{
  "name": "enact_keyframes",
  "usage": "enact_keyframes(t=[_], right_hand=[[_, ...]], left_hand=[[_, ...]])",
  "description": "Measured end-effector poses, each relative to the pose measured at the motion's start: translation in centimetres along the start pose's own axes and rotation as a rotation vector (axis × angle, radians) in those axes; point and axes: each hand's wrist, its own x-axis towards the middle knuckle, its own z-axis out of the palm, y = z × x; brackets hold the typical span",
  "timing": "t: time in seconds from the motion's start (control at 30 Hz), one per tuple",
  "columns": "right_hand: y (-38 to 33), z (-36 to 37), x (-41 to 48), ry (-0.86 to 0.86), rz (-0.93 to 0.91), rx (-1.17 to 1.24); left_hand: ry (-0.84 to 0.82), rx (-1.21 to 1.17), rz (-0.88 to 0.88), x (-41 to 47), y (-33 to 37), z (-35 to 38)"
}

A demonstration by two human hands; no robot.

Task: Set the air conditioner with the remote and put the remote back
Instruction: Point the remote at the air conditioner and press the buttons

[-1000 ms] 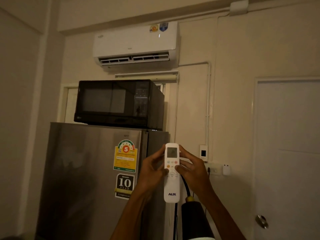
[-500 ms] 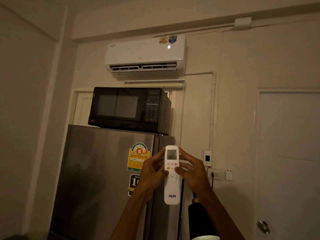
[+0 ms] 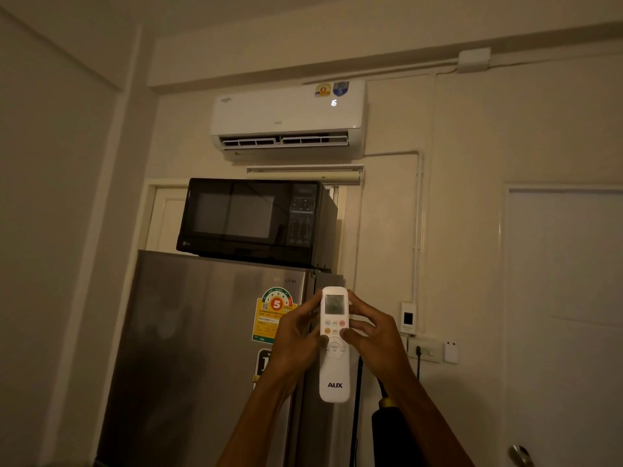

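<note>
Both of my hands hold the white remote (image 3: 334, 345) upright in front of me, its small screen at the top and the AUX lettering near the bottom. My left hand (image 3: 296, 335) wraps the left edge with fingers curled behind it and the thumb resting on the buttons; my right hand (image 3: 377, 335) grips the right edge, its thumb pressed on the buttons too. High on the wall the air conditioner (image 3: 286, 116) shows lit digits on its front panel, and its vent slats are visible along the bottom. Below it a black microwave (image 3: 253, 220) sits on top of a steel fridge (image 3: 202, 348), which stands just behind my left hand. A white door (image 3: 566, 298) is to the right.
</note>
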Motion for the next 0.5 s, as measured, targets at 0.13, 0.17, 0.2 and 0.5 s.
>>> enact_keyframes(t=[0.13,0.17,0.2,0.5], right_hand=[[0.40,0.22,0.16,0.014,0.017,0.010],[0.48,0.28,0.18,0.018,0.020,0.011],[0.55,0.33,0.19,0.021,0.020,0.010],[0.65,0.53,0.22,0.011,-0.001,-0.004]], left_hand=[[-0.011,0.009,-0.007,0.13,-0.26,-0.07],[-0.007,0.008,-0.010,0.13,-0.38,-0.08],[-0.004,0.008,-0.012,0.13,-0.45,-0.09],[0.001,-0.012,-0.007,-0.08,-0.25,-0.25]])
